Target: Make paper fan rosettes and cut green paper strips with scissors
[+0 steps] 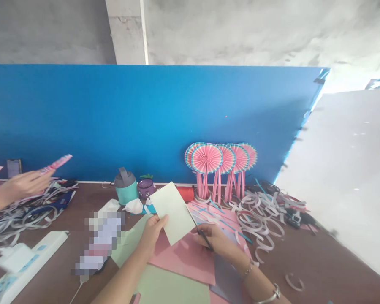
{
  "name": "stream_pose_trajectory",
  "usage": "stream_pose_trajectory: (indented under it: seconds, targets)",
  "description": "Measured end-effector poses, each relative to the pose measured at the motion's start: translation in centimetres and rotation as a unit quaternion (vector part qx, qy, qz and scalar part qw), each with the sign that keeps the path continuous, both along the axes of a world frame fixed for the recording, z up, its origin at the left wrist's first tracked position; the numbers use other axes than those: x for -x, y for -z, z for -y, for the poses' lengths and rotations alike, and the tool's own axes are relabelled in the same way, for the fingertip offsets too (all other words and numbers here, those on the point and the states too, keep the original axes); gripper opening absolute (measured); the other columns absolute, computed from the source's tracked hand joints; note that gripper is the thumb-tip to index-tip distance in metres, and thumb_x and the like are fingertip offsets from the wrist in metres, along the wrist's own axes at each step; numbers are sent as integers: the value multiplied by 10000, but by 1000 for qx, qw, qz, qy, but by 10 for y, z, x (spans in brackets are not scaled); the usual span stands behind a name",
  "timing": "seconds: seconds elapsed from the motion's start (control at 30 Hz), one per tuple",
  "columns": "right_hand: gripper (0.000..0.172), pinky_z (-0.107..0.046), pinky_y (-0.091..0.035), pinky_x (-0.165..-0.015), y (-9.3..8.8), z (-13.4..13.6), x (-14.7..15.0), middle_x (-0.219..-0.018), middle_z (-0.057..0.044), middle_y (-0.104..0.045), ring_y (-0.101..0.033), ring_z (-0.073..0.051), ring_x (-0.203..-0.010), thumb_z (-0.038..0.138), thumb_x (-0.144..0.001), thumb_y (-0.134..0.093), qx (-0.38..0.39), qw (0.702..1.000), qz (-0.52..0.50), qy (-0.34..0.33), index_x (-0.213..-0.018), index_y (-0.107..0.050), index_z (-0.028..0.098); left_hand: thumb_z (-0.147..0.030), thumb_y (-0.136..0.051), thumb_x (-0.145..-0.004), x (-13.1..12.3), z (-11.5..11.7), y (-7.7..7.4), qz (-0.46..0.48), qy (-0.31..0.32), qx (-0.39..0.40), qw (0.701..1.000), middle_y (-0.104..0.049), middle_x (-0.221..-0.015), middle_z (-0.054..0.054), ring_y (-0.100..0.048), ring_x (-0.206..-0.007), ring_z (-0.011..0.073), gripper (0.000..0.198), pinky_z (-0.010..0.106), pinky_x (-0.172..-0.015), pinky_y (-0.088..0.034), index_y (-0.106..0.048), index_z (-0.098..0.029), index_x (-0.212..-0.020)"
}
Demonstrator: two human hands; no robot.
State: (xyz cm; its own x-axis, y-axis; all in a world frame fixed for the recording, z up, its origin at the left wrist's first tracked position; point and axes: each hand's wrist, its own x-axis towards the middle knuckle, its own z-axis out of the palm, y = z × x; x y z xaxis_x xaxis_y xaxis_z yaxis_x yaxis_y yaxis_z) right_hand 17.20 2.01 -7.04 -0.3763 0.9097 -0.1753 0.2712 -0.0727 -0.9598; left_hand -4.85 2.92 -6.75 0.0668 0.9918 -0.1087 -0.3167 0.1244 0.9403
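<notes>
My left hand (156, 226) pinches the lower left edge of a pale cream-green sheet of paper (172, 213), held tilted above the table. My right hand (210, 237) is closed round the dark handles of a pair of scissors (204, 239). Their blades lie along the sheet's right edge. Below both hands are overlapping coloured sheets: a pink sheet (183, 257), a light green sheet (174, 285) and a greyish-purple sheet (226, 270).
Several pink pleated paper fans (207, 158) stand against the blue partition (164, 118). Curled paper strips (259, 221) pile up at right. A teal cup (126, 190), a purple cup (146, 188) and a power strip (28, 266) are around. Another person's hand (28, 183) holds folded paper at left.
</notes>
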Motion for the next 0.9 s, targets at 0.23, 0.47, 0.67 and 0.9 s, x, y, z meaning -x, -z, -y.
stream_pose_trajectory:
  seconds: [0.23,0.47,0.67,0.9]
  targets:
    - [203,-198,-302,-456,-13,7,5,-557,36,-540,-442,-84,-469,368,-673,-667,3,1000,-1,-2,-740,-626,180,-425,-728,-638,-1,-1,4,1,9,9,1000,-738,-848,137,-676,-802,294,426,339,-690,-491,-700,-83,-890]
    - [134,-201,-294,-451,-11,6,6,-539,46,-519,-431,-82,-453,296,-682,-617,-14,1000,-17,7,-631,-563,184,-424,-740,-621,-2,-1,4,-1,13,20,1000,-736,-869,142,-678,-793,294,441,344,-698,-491,-699,-82,-895]
    - [123,-220,-320,-448,-19,10,10,-528,35,-505,-433,-96,-446,257,-685,-554,-24,1000,0,13,-579,-528,200,-418,-734,-630,-2,2,0,11,26,25,999,-739,-851,137,-680,-795,299,432,350,-690,-491,-699,-88,-907]
    - [119,-226,-318,-445,-20,10,12,-502,28,-494,-425,-104,-446,241,-668,-529,-32,999,16,24,-558,-528,195,-416,-744,-616,-3,3,-3,15,22,26,999,-740,-837,130,-683,-732,283,414,339,-664,-485,-704,-90,-867]
